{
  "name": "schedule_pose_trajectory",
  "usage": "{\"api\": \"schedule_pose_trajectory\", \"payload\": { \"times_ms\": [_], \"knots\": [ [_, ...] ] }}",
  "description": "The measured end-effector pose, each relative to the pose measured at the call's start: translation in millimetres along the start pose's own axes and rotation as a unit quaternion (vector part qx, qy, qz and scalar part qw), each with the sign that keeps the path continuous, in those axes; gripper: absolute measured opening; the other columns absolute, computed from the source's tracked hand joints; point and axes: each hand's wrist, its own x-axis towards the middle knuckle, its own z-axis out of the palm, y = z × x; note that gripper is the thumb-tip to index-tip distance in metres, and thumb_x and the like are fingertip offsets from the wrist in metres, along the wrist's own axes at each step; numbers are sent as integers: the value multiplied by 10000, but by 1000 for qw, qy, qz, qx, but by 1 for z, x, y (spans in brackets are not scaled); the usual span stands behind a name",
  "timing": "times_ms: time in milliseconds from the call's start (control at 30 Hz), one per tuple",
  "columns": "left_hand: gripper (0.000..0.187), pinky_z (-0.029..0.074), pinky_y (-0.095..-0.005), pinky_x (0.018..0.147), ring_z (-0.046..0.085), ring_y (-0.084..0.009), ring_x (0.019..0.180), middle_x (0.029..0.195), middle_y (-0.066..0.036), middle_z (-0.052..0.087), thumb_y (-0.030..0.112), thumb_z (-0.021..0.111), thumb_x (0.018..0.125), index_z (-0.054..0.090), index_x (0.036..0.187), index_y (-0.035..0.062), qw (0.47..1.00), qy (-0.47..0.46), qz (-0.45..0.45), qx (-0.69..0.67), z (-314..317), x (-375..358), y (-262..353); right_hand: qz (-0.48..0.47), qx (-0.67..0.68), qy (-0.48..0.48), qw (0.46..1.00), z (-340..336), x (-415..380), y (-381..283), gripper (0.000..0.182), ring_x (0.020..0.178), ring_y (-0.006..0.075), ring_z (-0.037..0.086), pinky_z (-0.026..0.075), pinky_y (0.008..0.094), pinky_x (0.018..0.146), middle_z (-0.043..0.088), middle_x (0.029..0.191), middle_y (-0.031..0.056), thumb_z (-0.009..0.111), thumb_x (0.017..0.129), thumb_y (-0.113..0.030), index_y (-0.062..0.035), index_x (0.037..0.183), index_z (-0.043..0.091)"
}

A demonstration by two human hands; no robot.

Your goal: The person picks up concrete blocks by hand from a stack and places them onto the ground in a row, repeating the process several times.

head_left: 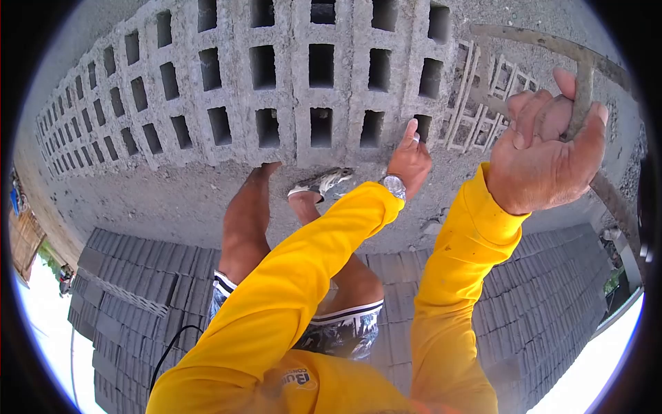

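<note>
Clock directions are read with twelve at the top of the head view. The right hand [545, 148], toward three o'clock, is closed around the stem of a metal frame [585, 86], fingers curled over it and inner wrist turned toward the camera. The frame's curved upper bar runs from the hand's eleven o'clock round to its one o'clock, and a lower length of metal extends from its four o'clock. The left hand [410, 165] lies at the right hand's eight o'clock, back uppermost, one finger extended toward twelve; the remaining fingers are largely hidden, so whether it has hold of anything cannot be told. Hollow concrete blocks [297, 90] stand in a long curving row from the left hand's nine o'clock to its twelve, open cells facing the camera. The extended fingertip is at the edge of the end cell; contact cannot be confirmed. Pale rectangular outlines [476, 96] mark the ground between the row and the frame, at the right hand's ten o'clock. A watch [394, 186] is worn on the left wrist, and both sleeves [469, 238] are yellow. Bare legs [246, 231] show at the left hand's eight o'clock, and grey stacked blocks [545, 303] occupy the ground toward six.
</note>
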Motion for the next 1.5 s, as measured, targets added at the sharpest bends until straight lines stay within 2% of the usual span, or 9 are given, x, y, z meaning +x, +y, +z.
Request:
{"api": "schedule_pose_trajectory", "payload": {
  "times_ms": [67, 133, 400, 500, 667, 800, 867, 1233, 1500],
  "knots": [
    [222, 117, -523, 1229, 655, -329, 978, 795, -156, 671, 79, 526, 870, 706, 926, -39, 993, 95, -15, -73, 21, 1, 3, 6, -84, 70, 994, 15, -3, 35, 374, 441, 81, 378, 354, 264, 453, 376, 487, -36, 457, 980, -269, 44, 873, 632],
    [260, 102, -519, 1233, 637, -299, 998, 841, -126, 675, 135, 480, 938, 680, 1042, 6, 837, 256, -68, -478, 55, 8, 13, 7, -172, 44, 984, -1, -15, 118, 404, 442, 76, 402, 320, 237, 458, 452, 505, -21, 471, 979, -267, 35, 791, 665],
    [182, 167, -515, 1227, 657, -300, 823, 645, -161, 605, -4, 523, 814, 641, 692, -66, 982, 182, -17, 43, 5, 0, 0, -47, -14, 51, 998, 33, 20, -2, 372, 404, 84, 349, 334, 262, 440, 382, 453, -5, 470, 929, -236, 53, 742, 613],
    [187, 117, -514, 1232, 670, -332, 952, 734, -166, 657, 43, 543, 851, 716, 830, -25, 1000, 13, -9, -4, -2, 1, 3, -26, 26, -9, 999, 33, 29, 2, 388, 420, 80, 330, 373, 265, 470, 346, 493, -44, 415, 966, -267, 50, 903, 630],
    [230, 96, -514, 1232, 697, -237, 878, 783, -99, 705, 80, 529, 885, 748, 820, 49, 894, 420, 45, -153, -27, 20, -15, 53, -213, 43, 975, 15, 14, 124, 425, 443, 85, 402, 340, 257, 447, 437, 516, -20, 471, 977, -315, 22, 800, 658],
    [245, 103, -513, 1231, 698, -244, 873, 797, -113, 713, 80, 517, 891, 752, 829, 48, 963, 247, 45, -96, 30, 55, 35, 53, -198, 35, 978, 2, 19, 73, 442, 440, 85, 391, 337, 261, 448, 428, 514, -37, 475, 981, -345, 23, 827, 664],
    [250, 169, -467, 1222, 677, -296, 920, 869, -156, 712, 119, 499, 924, 719, 951, 4, 993, -33, 94, -67, 4, 45, 42, 30, -156, 66, 985, -14, 30, 36, 473, 440, 89, 372, 332, 263, 460, 395, 505, -38, 470, 978, -374, 40, 861, 668],
    [230, 186, -504, 1188, 671, -372, 923, 788, -204, 682, 124, 597, 815, 685, 847, -85, 993, 9, 96, 70, 6, 14, -4, 30, -1, 251, 967, -204, -100, 27, 439, 430, 76, 285, 315, 269, 472, 320, 491, -34, 460, 1003, -328, 50, 903, 659],
    [418, 365, -422, 998, 665, -322, 770, 690, -201, 663, 389, 781, 707, 664, 710, -13, 978, -43, 136, 153, -3, 16, -17, 142, 127, 575, 796, -202, -223, 134, 295, 440, 58, 339, 294, 234, 453, 472, 558, -11, 548, 967, -211, 56, 878, 638]
  ]
}}
